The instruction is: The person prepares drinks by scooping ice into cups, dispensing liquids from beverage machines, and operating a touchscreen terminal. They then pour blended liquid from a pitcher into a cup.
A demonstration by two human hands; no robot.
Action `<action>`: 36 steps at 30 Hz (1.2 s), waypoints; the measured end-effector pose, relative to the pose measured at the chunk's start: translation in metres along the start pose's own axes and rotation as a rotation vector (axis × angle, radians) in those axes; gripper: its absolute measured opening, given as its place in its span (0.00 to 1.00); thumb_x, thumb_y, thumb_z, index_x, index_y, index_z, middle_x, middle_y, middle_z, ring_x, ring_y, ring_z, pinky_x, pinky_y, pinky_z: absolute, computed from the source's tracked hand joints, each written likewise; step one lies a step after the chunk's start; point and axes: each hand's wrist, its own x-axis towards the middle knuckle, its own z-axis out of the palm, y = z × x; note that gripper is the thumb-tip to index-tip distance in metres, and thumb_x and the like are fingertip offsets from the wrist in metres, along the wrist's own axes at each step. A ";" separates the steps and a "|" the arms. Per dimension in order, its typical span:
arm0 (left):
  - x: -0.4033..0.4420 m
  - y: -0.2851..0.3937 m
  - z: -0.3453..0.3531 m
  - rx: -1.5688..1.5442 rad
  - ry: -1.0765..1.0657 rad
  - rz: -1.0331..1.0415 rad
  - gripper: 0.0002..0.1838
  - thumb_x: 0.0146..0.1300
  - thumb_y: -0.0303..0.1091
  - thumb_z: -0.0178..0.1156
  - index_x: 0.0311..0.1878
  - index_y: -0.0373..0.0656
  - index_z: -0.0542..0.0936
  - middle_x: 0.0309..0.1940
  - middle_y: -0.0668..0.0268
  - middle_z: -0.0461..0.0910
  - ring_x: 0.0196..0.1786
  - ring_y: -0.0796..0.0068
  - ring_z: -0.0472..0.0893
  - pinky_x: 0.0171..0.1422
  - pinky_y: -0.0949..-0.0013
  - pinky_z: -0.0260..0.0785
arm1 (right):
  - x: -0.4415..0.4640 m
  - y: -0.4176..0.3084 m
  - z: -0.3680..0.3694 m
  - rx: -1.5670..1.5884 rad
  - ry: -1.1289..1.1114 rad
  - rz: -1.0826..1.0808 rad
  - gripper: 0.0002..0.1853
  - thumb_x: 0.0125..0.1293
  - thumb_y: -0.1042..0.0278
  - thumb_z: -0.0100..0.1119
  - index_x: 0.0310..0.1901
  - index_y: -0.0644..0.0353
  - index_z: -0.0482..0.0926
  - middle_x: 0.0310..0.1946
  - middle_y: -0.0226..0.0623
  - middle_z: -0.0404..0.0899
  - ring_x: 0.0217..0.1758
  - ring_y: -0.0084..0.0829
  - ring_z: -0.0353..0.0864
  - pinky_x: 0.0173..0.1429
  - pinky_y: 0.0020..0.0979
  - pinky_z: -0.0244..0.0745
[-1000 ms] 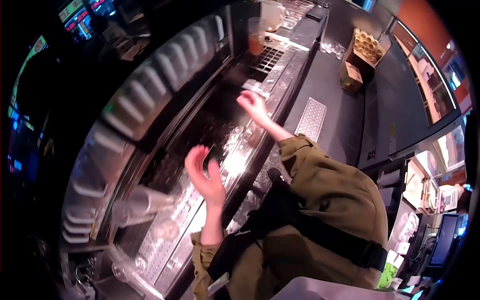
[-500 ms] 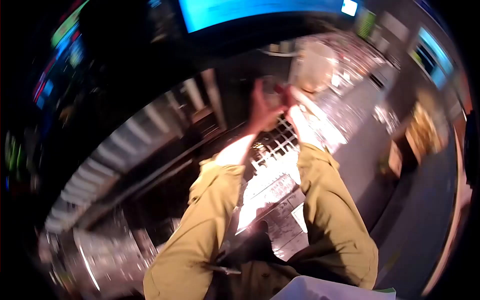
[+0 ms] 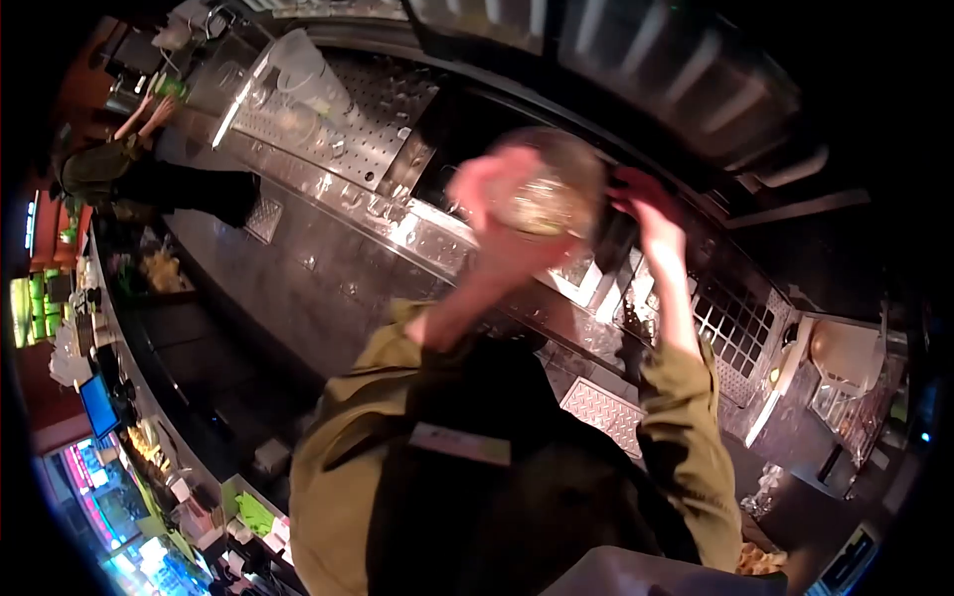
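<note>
Clock directions run from the round clear vessel with pale contents (image 3: 547, 189), blurred, held above the dark sunken steel bay (image 3: 445, 139) and hiding part of it. The person's left hand (image 3: 507, 204) is wrapped around its near side; the right hand (image 3: 651, 211) is half-curled at 3 o'clock, just beside it, and I cannot tell whether it touches.

At 10 o'clock a tall clear pitcher (image 3: 306, 68) lies on the perforated steel drainboard (image 3: 383, 109). A dark rack with pale upright bars (image 3: 686, 60) closes off 1 to 2 o'clock. At 4 o'clock, past the right forearm, is a black square-holed grate (image 3: 733, 320), then a beige rounded container (image 3: 843, 353). Near 6 o'clock is a diamond-plate step (image 3: 603, 412). Well apart, at 10 o'clock, 1 co-worker's hands (image 3: 149, 114) are at a green object (image 3: 171, 87).
</note>
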 end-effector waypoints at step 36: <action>0.170 -0.090 -0.371 0.294 -0.037 -0.028 0.55 0.34 0.39 0.75 0.62 0.46 0.47 0.54 0.53 0.64 0.59 0.58 0.65 0.66 0.57 0.53 | 0.124 0.328 -0.033 -1.523 -0.683 0.418 0.13 0.56 0.63 0.48 0.32 0.62 0.79 0.29 0.47 0.80 0.33 0.45 0.79 0.35 0.43 0.73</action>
